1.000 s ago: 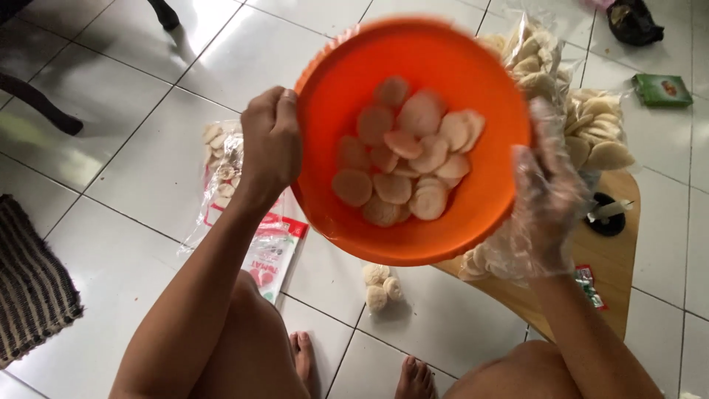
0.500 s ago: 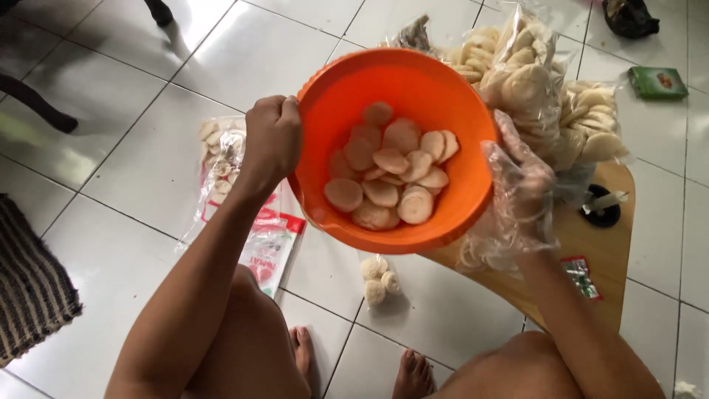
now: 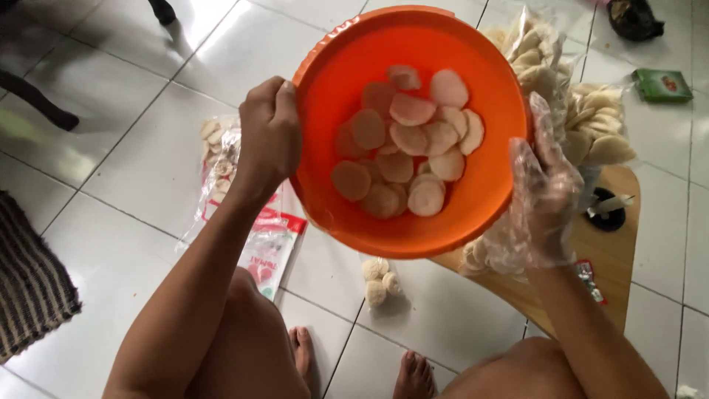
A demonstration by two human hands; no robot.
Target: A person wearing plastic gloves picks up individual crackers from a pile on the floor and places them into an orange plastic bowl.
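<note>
One orange bowl [image 3: 413,222], two hands, perhaps fifteen pale crackers [image 3: 402,140].

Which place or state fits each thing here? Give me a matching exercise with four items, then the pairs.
Things:
1. orange bowl
2. right hand
3. green box
4. striped mat

Places or states:
A. wears a clear plastic glove
B. on the floor tiles at upper right
C. held up in both hands, pale round crackers inside
D. at the left edge of the floor

Pairs: 1-C, 2-A, 3-B, 4-D. The bare left hand grips the bowl's other rim.
</note>
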